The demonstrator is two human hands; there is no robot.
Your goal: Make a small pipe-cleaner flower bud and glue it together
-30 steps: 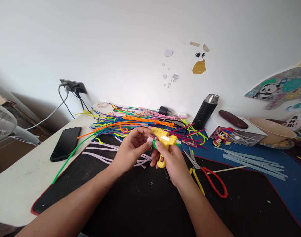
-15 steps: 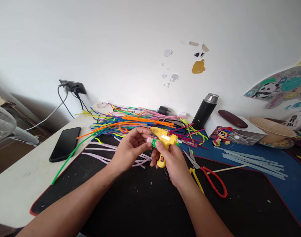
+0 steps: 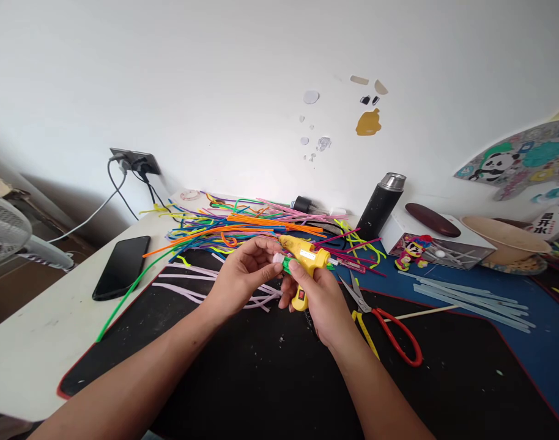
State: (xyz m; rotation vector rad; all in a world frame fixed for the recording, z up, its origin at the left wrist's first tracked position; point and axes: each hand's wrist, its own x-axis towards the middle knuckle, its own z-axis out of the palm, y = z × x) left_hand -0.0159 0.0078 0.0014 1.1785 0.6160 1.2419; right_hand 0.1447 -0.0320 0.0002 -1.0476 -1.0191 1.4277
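Note:
My right hand is closed around a yellow hot glue gun, its nozzle pointing up and left toward my left fingers. A clear glue stick sticks out of the gun's back end. Between my two hands is a small green-and-pale-lilac piece, apparently made of pipe cleaner. My left hand pinches its pale end between thumb and fingers. The right thumb rests close against the green part; whether it grips it too I cannot tell. Fingers partly hide the nozzle tip and the piece.
Many coloured pipe cleaners are heaped behind my hands. Red-handled scissors lie open at the right, near pale glue sticks. A black thermos leans at the back. A phone lies left of the black mat.
Almost nothing differs. Both hands keep the same hold on the glue gun and the small piece, with at most a tiny shift of the view.

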